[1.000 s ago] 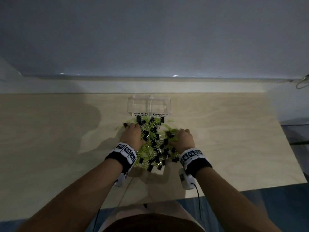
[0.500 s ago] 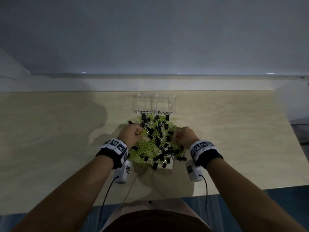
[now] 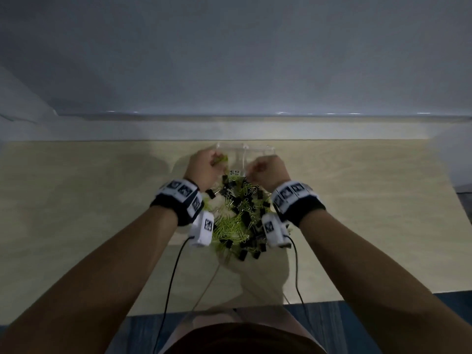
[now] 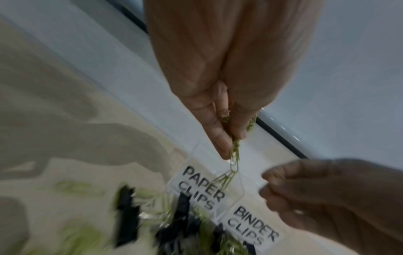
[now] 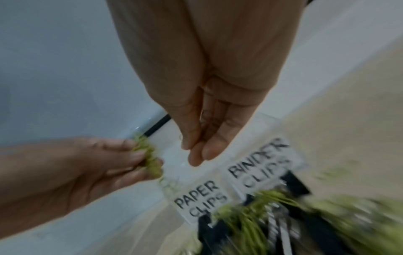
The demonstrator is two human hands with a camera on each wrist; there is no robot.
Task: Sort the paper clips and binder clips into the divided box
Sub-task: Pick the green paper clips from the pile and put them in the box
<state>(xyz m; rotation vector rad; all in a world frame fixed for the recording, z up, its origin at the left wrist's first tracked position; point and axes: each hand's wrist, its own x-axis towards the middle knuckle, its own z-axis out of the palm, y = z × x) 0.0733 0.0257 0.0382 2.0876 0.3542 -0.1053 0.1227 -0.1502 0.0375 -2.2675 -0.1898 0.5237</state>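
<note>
A clear divided box (image 3: 258, 150) stands at the back of the table, its compartments labelled PAPER CLIPS (image 4: 200, 186) on the left and BINDER CLIPS (image 4: 253, 226) on the right. My left hand (image 3: 217, 159) pinches a bunch of green paper clips (image 4: 234, 155), which dangle in a chain over the paper-clip compartment. My right hand (image 3: 258, 167) hovers over the box near the divider, fingertips (image 5: 196, 151) pressed together; I can make out nothing between them. A mixed pile of green paper clips and black binder clips (image 3: 240, 213) lies in front of the box, between my wrists.
The pale wooden table (image 3: 102, 200) ends at a white ledge and grey wall just behind the box. Wrist-camera cables (image 3: 173, 277) hang over the table's front edge. Bare tabletop lies to the left and right of the pile.
Both hands have lifted out of the pile and moved forward to the box. The left hand now carries green paper clips that it gathered from the pile.
</note>
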